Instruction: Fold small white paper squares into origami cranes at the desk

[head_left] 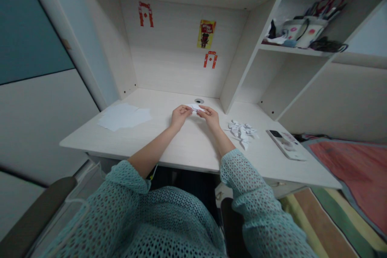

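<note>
Both my hands meet over the middle of the pale desk [187, 149], pinching a small piece of folded white paper [195, 107] between them. My left hand [179, 115] grips its left end with curled fingers. My right hand [209, 116] holds the right end, fingertips pressed on the paper. The paper sits just above the desk surface, in front of a round cable hole [198, 100]. My sleeves are teal knit, pushed up the forearms.
A stack of white sheets [123, 116] lies at the desk's left. Several small folded paper pieces [242, 131] lie to the right, with a white remote [286, 144] beyond them. Side shelves hold cups with scissors [305, 28]. A striped bed cover [347, 185] lies to the right.
</note>
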Motion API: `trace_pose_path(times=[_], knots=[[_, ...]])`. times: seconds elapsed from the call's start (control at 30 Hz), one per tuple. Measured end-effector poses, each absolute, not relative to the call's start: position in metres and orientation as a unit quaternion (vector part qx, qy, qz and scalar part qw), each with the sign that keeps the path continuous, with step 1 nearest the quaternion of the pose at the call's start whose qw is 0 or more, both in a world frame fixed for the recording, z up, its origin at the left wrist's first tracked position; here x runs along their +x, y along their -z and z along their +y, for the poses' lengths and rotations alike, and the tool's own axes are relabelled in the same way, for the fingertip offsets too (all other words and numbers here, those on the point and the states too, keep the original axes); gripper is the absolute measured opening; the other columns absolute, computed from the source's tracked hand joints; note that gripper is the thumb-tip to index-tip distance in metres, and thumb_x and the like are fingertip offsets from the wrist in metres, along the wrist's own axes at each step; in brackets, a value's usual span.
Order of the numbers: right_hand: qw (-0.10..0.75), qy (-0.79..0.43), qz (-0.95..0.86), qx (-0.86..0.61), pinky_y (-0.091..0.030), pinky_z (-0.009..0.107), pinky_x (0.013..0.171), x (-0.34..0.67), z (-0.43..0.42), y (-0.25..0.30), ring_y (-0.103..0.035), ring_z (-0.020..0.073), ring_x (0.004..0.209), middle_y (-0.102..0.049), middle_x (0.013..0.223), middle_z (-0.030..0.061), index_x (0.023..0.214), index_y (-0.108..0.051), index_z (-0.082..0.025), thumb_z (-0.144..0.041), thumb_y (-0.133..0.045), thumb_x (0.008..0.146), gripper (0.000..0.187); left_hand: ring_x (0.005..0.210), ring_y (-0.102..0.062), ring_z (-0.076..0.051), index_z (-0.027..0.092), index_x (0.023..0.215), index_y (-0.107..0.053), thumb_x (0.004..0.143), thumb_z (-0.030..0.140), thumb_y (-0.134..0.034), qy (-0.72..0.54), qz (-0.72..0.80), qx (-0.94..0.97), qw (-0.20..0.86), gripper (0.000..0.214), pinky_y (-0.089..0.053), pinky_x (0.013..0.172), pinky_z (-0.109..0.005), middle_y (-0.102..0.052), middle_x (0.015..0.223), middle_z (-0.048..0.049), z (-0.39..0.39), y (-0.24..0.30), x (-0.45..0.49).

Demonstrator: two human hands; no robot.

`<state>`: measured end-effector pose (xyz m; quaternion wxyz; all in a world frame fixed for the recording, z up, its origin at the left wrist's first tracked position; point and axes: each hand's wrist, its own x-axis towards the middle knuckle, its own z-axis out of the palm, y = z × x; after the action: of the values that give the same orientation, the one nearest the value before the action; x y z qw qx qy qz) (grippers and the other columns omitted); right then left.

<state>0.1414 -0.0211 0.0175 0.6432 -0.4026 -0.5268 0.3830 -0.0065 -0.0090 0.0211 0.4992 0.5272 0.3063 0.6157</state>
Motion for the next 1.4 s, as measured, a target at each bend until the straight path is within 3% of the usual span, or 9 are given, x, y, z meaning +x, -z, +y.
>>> trace_pose_path(times=[0.2, 0.43, 0.6, 0.83, 1.4], knots=[[0.645, -0.393, -0.522, -0.396, -0.05, 0.03, 0.07, 0.1405, -0.0228, -0.0191, -0.063, 0.0146, 0.065, -0.07, 0.075, 0.0041, 0.094, -0.066, -0.017, -0.042, -0.076, 0.054, 0.048, 0.07, -0.061, -0.011, 0.018, 0.065, -0.041, 0.053, 0.034, -0.076, -0.618, 0.289, 0.497, 0.537, 0.041, -0.049, 0.073, -0.027, -0.059, 0.065, 0.0029, -0.0104, -0.0224, -0.0063], [0.652, -0.38, -0.521, -0.399, -0.051, 0.03, 0.069, 0.1384, -0.0239, -0.0199, -0.062, 0.0146, 0.063, -0.068, 0.07, 0.0028, 0.092, -0.066, -0.017, -0.042, -0.075, 0.055, 0.046, 0.059, -0.058, -0.009, 0.023, 0.078, -0.028, 0.05, 0.032, -0.078, -0.613, 0.309, 0.502, 0.526, 0.059, -0.047, 0.069, -0.024, -0.058, 0.059, 0.0083, -0.0115, -0.0214, -0.0055], [0.642, -0.382, -0.53, -0.401, -0.051, 0.03, 0.068, 0.1367, -0.0242, -0.0197, -0.062, 0.0145, 0.064, -0.068, 0.071, 0.0026, 0.092, -0.066, -0.017, -0.044, -0.075, 0.055, 0.047, 0.057, -0.057, -0.009, 0.023, 0.077, -0.028, 0.049, 0.032, -0.079, -0.608, 0.331, 0.514, 0.507, 0.059, -0.044, 0.064, -0.022, -0.058, 0.058, 0.0085, -0.0116, -0.0192, -0.0055], [0.642, -0.375, -0.539, -0.396, -0.05, 0.029, 0.066, 0.1366, -0.0258, -0.0211, -0.062, 0.0139, 0.062, -0.068, 0.069, 0.0024, 0.092, -0.066, -0.017, -0.043, -0.075, 0.057, 0.044, 0.06, -0.058, -0.01, 0.021, 0.075, -0.031, 0.05, 0.031, -0.078, -0.611, 0.31, 0.497, 0.532, 0.054, -0.046, 0.069, -0.026, -0.056, 0.058, 0.0077, -0.0087, -0.0171, -0.0045], [0.631, -0.369, -0.551, -0.403, -0.047, 0.027, 0.062, 0.1391, -0.0234, -0.0194, -0.061, 0.0139, 0.062, -0.067, 0.068, 0.0022, 0.093, -0.066, -0.018, -0.042, -0.073, 0.059, 0.043, 0.074, -0.063, -0.015, 0.017, 0.076, -0.043, 0.054, 0.03, -0.079, -0.587, 0.326, 0.489, 0.557, 0.044, -0.049, 0.069, -0.029, -0.064, 0.081, -0.0041, -0.0063, -0.0184, -0.007]])
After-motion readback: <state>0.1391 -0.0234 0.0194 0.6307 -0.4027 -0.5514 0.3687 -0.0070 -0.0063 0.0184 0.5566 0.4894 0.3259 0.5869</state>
